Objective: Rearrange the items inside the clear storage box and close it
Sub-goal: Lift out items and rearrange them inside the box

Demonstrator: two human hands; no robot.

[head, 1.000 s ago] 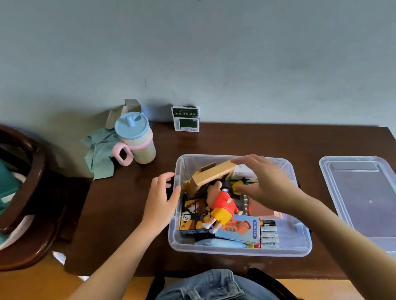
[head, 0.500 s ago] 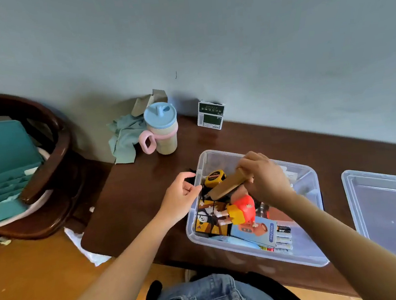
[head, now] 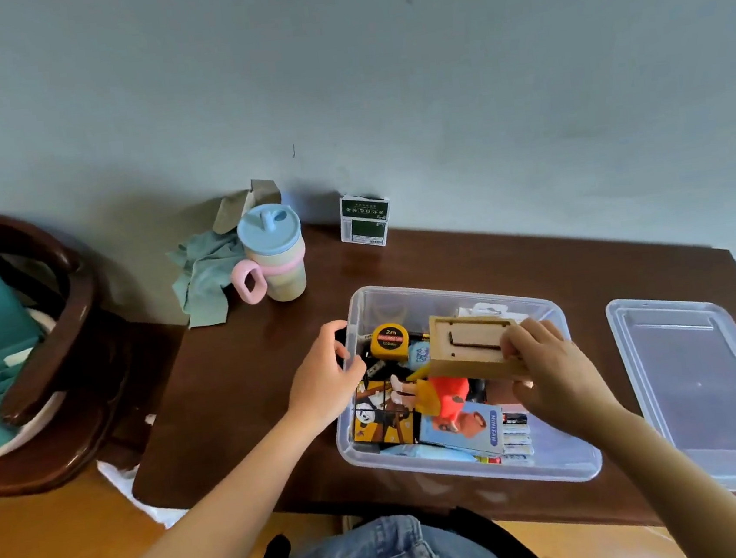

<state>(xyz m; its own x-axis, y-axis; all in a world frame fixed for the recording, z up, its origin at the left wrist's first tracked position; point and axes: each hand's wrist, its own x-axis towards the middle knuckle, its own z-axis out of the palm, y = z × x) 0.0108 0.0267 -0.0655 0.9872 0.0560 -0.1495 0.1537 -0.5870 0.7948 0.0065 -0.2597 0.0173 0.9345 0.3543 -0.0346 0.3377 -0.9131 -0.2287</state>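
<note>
Right hand point(head: 553, 370) pinches one end of a small wooden box point(head: 473, 349), fingers curled round its edge, holding it tilted above the contents of the clear storage box point(head: 467, 463). Left hand point(head: 326, 376) grips the storage box's left rim, thumb over the wall, steadying it on the tabletop point(head: 250, 382).

Beneath the wooden box we note a doll in red and yellow point(head: 437, 392), a yellow tape measure point(head: 390, 342) toward the far left corner, a picture-cube puzzle point(head: 383, 418) at near left, a blue mini-fan carton point(head: 463, 427) and batteries point(head: 516, 433) along the near wall.

We judge the rearranging step still in hand. The lid point(head: 704, 389) lies flat on the tabletop to the right, well apart.

Next move, as we read it: find a flat slot for the wooden box low enough to clear the rim, then fetch the lid.
</note>
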